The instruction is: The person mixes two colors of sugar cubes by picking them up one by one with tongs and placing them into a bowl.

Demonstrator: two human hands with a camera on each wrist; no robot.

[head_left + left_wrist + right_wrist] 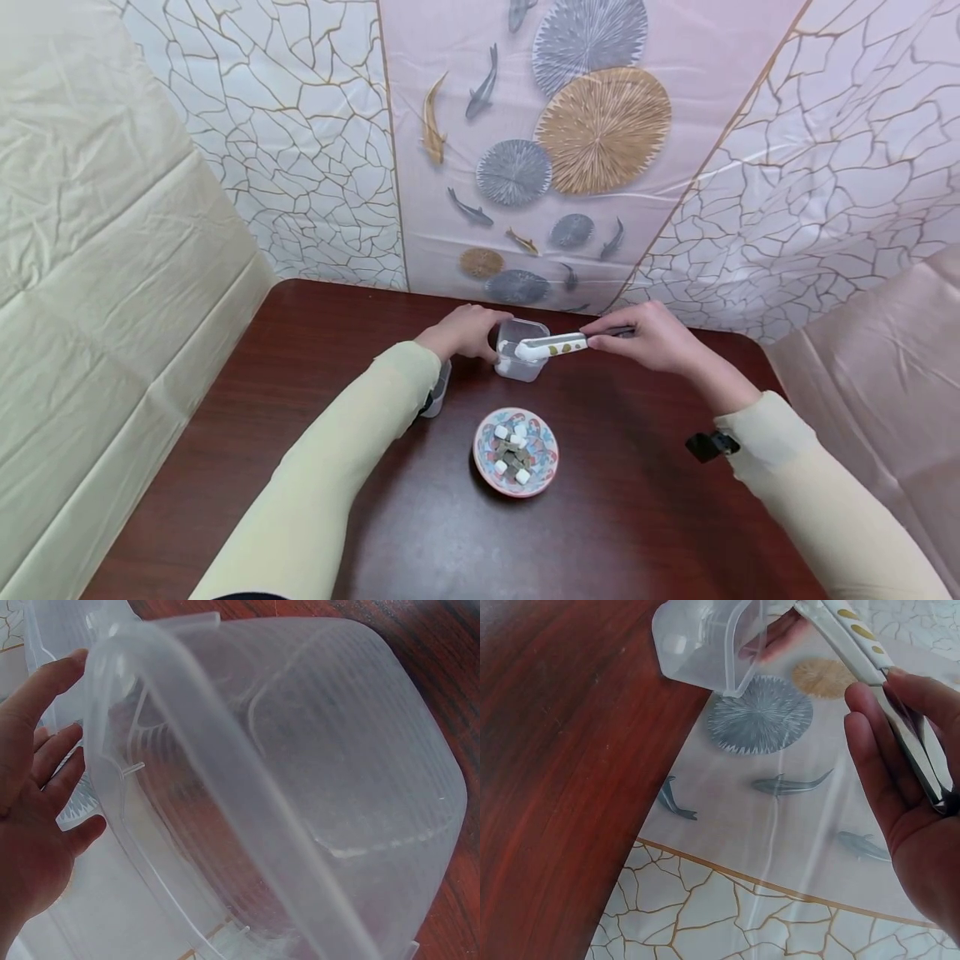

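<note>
In the head view my left hand [467, 329] holds the left side of a small clear plastic container [529, 372], fingers at its far side and thumb at its near side. Some white pieces show through its wall. Kitchen tongs [567, 344], white with gold leaf marks and metal arms, are gripped in my right hand [651, 335]. Their white tips reach over the container; whether they pinch anything cannot be seen. In the right wrist view, fingers and thumb close around the metal arms of the tongs [911, 742], the container [697, 645] beyond.
Nearer on the brown table [600, 500] stands a patterned plate [546, 454] with white cubes and brown pieces. A second clear container [352, 750] stands under my left wrist, partly hidden in the head view. Patterned cloth [442, 208] hangs behind the table.
</note>
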